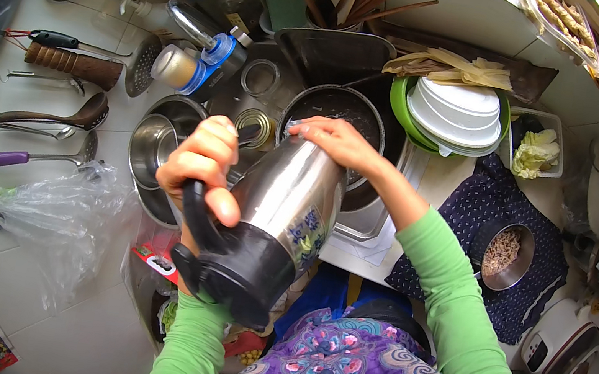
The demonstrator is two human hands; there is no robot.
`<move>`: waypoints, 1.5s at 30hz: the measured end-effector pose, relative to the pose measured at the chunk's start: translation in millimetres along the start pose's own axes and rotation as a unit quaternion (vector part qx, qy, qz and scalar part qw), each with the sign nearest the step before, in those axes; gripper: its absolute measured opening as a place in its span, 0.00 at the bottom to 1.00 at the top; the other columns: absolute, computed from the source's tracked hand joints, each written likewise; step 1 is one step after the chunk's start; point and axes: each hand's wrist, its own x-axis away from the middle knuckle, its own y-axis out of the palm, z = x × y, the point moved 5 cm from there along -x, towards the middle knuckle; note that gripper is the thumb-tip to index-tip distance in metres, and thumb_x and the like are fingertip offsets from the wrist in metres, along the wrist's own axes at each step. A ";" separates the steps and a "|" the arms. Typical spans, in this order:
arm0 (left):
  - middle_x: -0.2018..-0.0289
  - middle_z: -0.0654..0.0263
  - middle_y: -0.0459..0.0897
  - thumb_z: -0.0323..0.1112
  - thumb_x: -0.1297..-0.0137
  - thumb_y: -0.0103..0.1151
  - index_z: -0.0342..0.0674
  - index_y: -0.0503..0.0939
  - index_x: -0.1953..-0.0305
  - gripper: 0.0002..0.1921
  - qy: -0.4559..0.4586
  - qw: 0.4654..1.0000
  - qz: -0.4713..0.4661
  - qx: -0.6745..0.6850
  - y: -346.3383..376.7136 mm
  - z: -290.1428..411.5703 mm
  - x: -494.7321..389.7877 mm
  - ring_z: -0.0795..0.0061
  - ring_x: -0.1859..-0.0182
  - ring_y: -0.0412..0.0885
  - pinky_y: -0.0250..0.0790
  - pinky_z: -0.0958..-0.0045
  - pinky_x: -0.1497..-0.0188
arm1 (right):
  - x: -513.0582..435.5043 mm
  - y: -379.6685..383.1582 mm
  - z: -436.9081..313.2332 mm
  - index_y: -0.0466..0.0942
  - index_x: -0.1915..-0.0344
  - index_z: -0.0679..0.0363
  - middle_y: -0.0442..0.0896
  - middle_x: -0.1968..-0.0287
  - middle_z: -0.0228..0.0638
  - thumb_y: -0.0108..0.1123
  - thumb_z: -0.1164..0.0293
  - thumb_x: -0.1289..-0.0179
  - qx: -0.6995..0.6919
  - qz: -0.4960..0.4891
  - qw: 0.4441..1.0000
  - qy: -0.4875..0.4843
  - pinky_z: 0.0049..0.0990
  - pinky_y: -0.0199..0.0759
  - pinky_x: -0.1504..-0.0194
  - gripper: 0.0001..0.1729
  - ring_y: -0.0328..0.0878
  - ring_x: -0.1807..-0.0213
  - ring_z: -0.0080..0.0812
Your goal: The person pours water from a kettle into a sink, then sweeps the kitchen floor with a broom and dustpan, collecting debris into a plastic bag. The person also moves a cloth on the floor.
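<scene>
A stainless-steel thermos jug [287, 191] with black plastic ends and a blue floral print lies tilted over the sink, its spouted black end towards me. My left hand [202, 167] is wrapped around its black handle [199, 218]. My right hand [335, 139] rests bent over the jug's far end, with a small shiny patch at the fingertips that I cannot make out. Partly hidden behind that hand, a round dark pan [365, 115] sits in the sink. A metal can [255, 125] and a glass jar [260, 78] stand just beyond the jug.
Nested steel bowls [151, 150] stand on the left, below a tap with a water filter [207, 66]. White bowls in a green basin [452, 114] stand on the right. A small pot of shredded food [502, 252] rests on a dark patterned cloth [534, 286]. Ladles [55, 113] hang at left.
</scene>
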 end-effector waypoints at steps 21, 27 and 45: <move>0.50 0.55 0.73 0.38 0.33 0.39 0.31 0.67 0.46 0.20 -0.219 0.832 0.436 -0.262 -51.9 16.5 88.9 0.67 0.53 0.76 0.70 0.66 0.47 | 9.1 -26.5 166.4 0.77 0.61 0.67 0.79 0.61 0.51 0.55 0.61 0.43 0.233 0.324 0.898 0.184 0.37 0.68 0.53 0.19 0.76 0.57 0.50; 0.54 0.55 0.76 0.35 0.39 0.45 0.32 0.75 0.53 0.16 -0.231 0.735 0.609 -0.188 -51.2 28.5 83.1 0.64 0.58 0.78 0.74 0.72 0.59 | 6.0 -4.0 132.0 0.76 0.58 0.66 0.81 0.63 0.37 0.52 0.66 0.37 -0.260 0.201 0.929 0.172 0.24 0.70 0.55 0.15 0.76 0.59 0.27; 0.80 0.75 0.69 0.21 0.49 0.55 0.39 0.75 0.70 0.05 -0.431 0.768 0.472 -0.047 -9.7 69.6 73.3 0.87 0.81 0.59 0.51 0.82 0.78 | 11.2 14.2 -65.3 0.74 0.50 0.65 0.78 0.51 0.40 0.44 0.60 0.32 -0.107 0.093 0.985 -0.101 0.27 0.61 0.44 0.21 0.72 0.48 0.31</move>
